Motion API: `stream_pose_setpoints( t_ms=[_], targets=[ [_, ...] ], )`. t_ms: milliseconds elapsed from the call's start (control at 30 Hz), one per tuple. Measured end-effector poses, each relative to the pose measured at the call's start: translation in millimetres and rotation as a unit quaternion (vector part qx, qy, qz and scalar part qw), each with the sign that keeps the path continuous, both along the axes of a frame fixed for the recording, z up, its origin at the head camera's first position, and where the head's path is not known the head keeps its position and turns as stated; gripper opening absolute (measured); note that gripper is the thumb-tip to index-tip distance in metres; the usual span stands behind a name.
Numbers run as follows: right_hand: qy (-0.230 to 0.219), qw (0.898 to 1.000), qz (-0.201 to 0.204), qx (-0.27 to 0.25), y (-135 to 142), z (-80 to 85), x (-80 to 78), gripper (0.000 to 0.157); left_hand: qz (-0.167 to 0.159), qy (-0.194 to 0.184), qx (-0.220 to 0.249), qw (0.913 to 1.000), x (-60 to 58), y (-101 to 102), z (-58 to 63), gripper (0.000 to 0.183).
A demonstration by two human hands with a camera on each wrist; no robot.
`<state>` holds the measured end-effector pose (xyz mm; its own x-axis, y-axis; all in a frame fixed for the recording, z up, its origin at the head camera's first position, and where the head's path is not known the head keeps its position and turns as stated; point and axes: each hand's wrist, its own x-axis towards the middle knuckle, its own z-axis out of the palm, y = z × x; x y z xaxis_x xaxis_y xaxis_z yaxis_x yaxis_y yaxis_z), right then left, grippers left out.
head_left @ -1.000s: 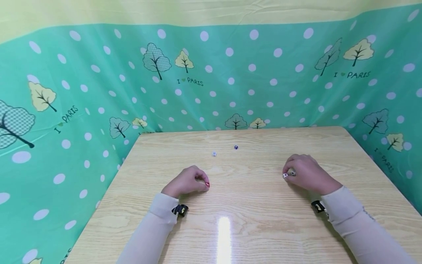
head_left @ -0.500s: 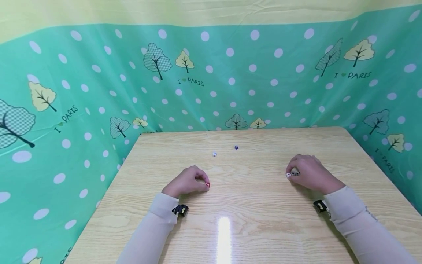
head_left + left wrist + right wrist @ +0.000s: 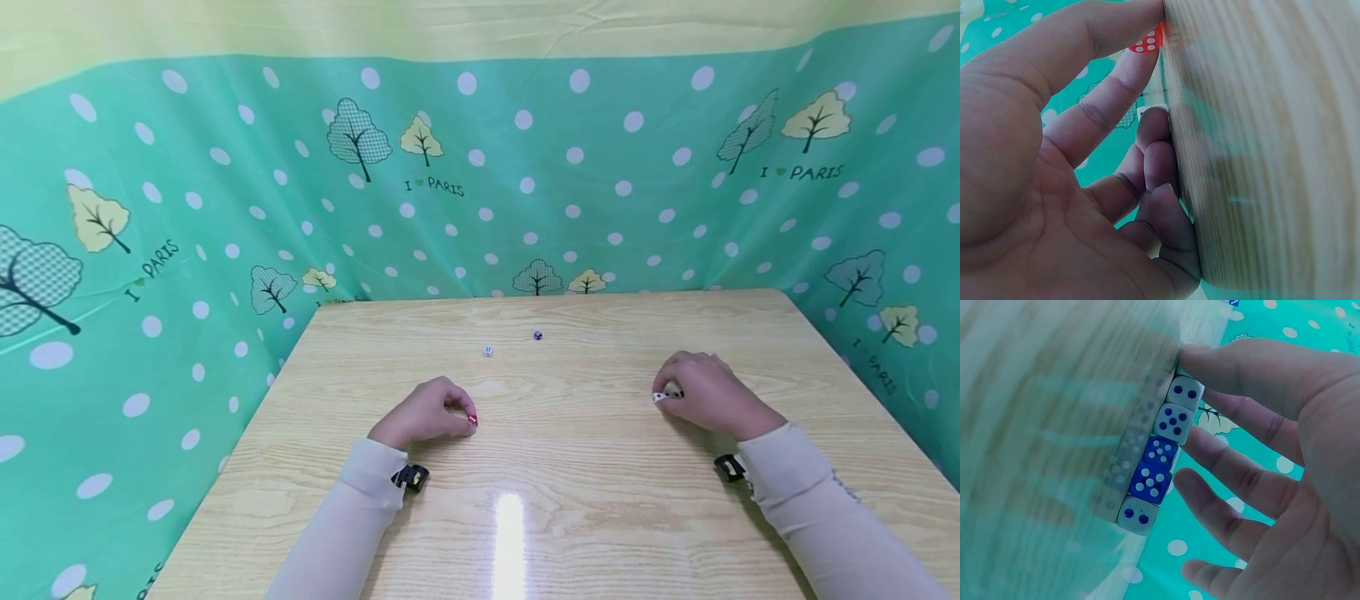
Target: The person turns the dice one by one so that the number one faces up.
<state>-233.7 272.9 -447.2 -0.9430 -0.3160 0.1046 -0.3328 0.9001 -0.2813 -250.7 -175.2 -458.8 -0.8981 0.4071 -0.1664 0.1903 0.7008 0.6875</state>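
My left hand rests low on the table at the left, thumb and index finger pinching a red die. Its white pips show between those fingertips in the left wrist view. Over on the right, my right hand holds a white die at the end of a row, between thumb and index finger. The right wrist view shows several dice touching in line on the table: white dice with dark pips and, among them, blue dice with white pips. The thumb partly hides the end die; the other fingers stretch alongside.
Farther back on the wooden table lie a loose white die and a loose dark blue die. A green dotted curtain closes off the back and sides. A black wrist camera hangs below the left wrist.
My right hand has shifted slightly to the right, and the white die at its fingertips moved with it. The left hand and red die stay put.
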Motion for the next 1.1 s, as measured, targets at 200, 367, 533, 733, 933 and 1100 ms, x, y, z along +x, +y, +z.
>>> stream_pose_setpoints(
  t_ms=[200,367,533,733,933,1100],
  targets=[
    [-0.004,1.0,-0.002,-0.005,1,-0.2,0.0,0.007,-0.001,0.0,0.001,1.0,-0.1,0,-0.4,0.014],
    [-0.005,1.0,0.002,-0.002,1,0.6,-0.3,0.007,-0.002,0.001,-0.001,1.0,-1.1,0,-0.1,0.013],
    [-0.004,1.0,0.018,0.0,-8,3.0,-1.5,0.022,-0.002,0.004,-0.005,1.0,-1.6,-1,1.1,0.013],
    [0.003,0.999,0.052,0.006,-36,3.2,-10.8,0.028,-0.005,-0.001,0.0,1.0,-1.2,-2,1.4,0.013],
    [-0.016,0.998,0.057,0.017,-71,1.2,-34.0,0.03,-0.016,-0.002,0.007,0.9998,0.4,-2,0.6,0.011],
    [-0.032,0.998,0.038,0.024,-95,2.1,-54.4,0.037,-0.023,0.005,0.006,0.9997,0.8,-2,1.4,0.01]
  ],
)
